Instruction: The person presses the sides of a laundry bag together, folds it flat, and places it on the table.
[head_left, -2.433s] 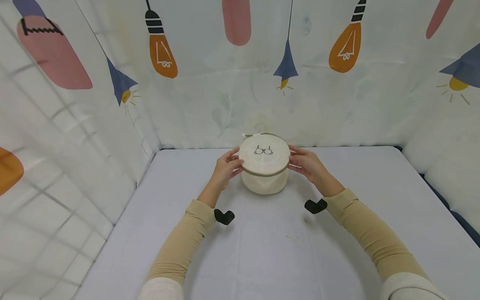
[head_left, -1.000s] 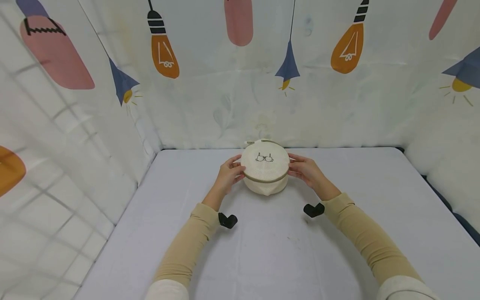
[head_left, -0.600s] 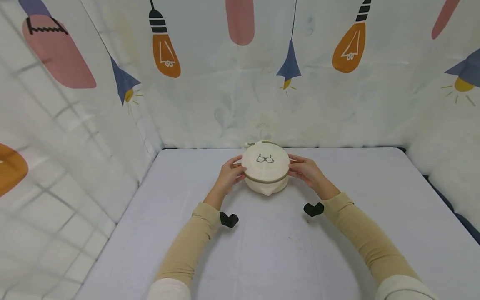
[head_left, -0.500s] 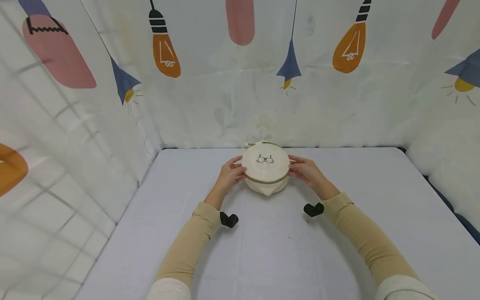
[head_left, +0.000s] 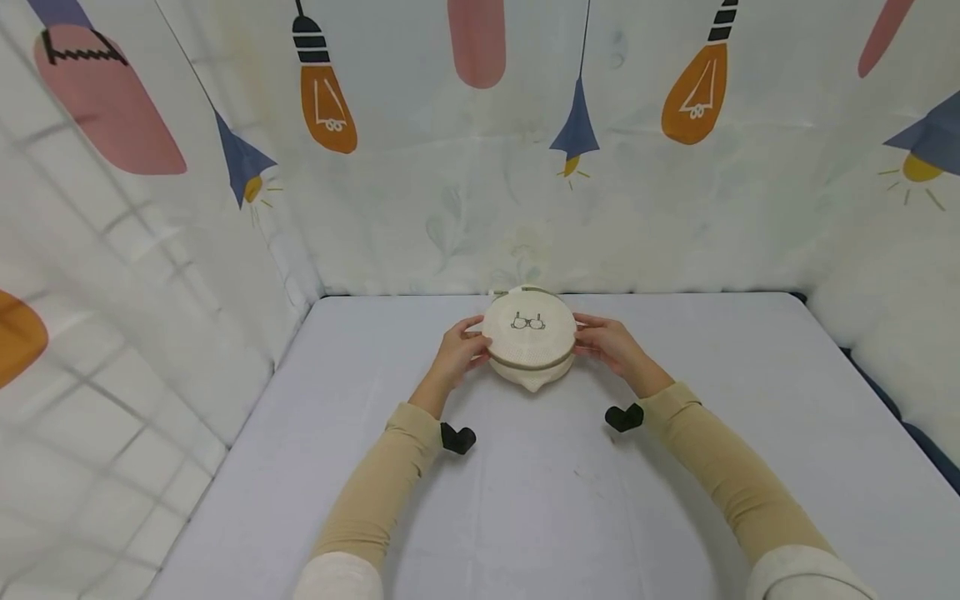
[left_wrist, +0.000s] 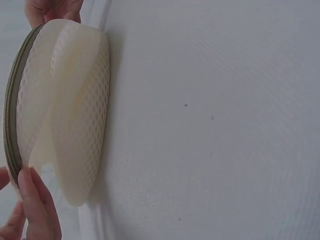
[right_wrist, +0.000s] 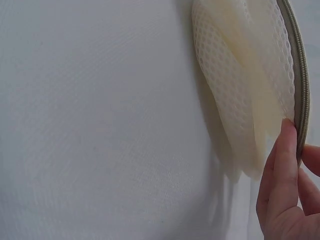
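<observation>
A round cream mesh laundry bag [head_left: 529, 346] stands near the table's back edge. Its flat lid bears a small glasses-like line drawing, and a greenish zip [left_wrist: 11, 100] runs round the rim. My left hand [head_left: 453, 352] pinches that rim on the left between thumb and fingers [left_wrist: 37, 210]. On the opposite side my right hand [head_left: 617, 348] pinches it likewise, its fingers [right_wrist: 285, 170] just under the zip [right_wrist: 302, 75]. Below the rim the mesh side wall [right_wrist: 220, 65] sags into folds, bulging to a point at the front. The bag's inside is hidden.
A white cloth covers the table [head_left: 540, 500]. Behind it hangs a pale curtain [head_left: 420, 225] printed with lamps and bulbs, and a similar sheet [head_left: 135, 333] closes the left side. Black wrist cameras [head_left: 457, 438] sit by both sleeves.
Both hands have lowered the bag's rim toward the table and slightly toward me. The side wall, nearly smooth before, now buckles and looks shorter. The grip on both sides stays the same.
</observation>
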